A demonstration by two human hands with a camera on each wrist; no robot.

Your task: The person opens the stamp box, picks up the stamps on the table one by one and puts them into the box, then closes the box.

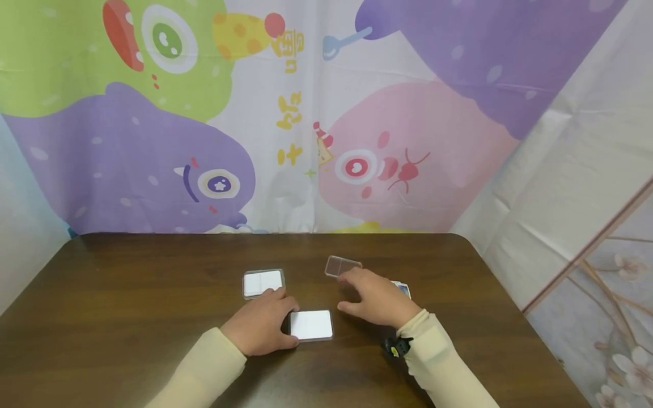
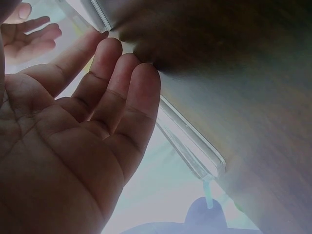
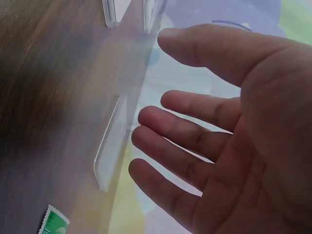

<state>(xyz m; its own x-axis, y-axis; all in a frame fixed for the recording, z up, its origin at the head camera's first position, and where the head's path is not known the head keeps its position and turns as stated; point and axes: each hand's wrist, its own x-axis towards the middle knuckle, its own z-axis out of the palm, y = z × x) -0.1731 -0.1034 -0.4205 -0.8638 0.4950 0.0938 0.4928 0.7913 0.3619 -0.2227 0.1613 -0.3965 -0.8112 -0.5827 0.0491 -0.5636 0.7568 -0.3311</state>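
Note:
A clear plastic case [image 1: 311, 326] with a white filling lies on the table, my left hand [image 1: 262, 326] at its left end. The thumb sits at the near edge and the index finger at the far edge, holding it between them. In the left wrist view the index fingertip [image 2: 101, 34] meets the case's corner [image 2: 100, 19]; the other fingers rest relaxed against the table. My right hand [image 1: 380, 297] hovers with spread, loosely bent fingers, holding nothing. Its fingertips reach toward a flat, transparent case piece [image 3: 111, 146], seen beyond them in the right wrist view.
A second clear case [image 1: 262, 281] with white inside lies behind my left hand. Postage stamps [image 1: 403, 288] lie partly hidden behind my right hand; a green stamp [image 3: 54, 223] with toothed edges shows in the right wrist view. A patterned curtain [image 1: 285, 198] hangs behind the brown table [image 1: 153, 317].

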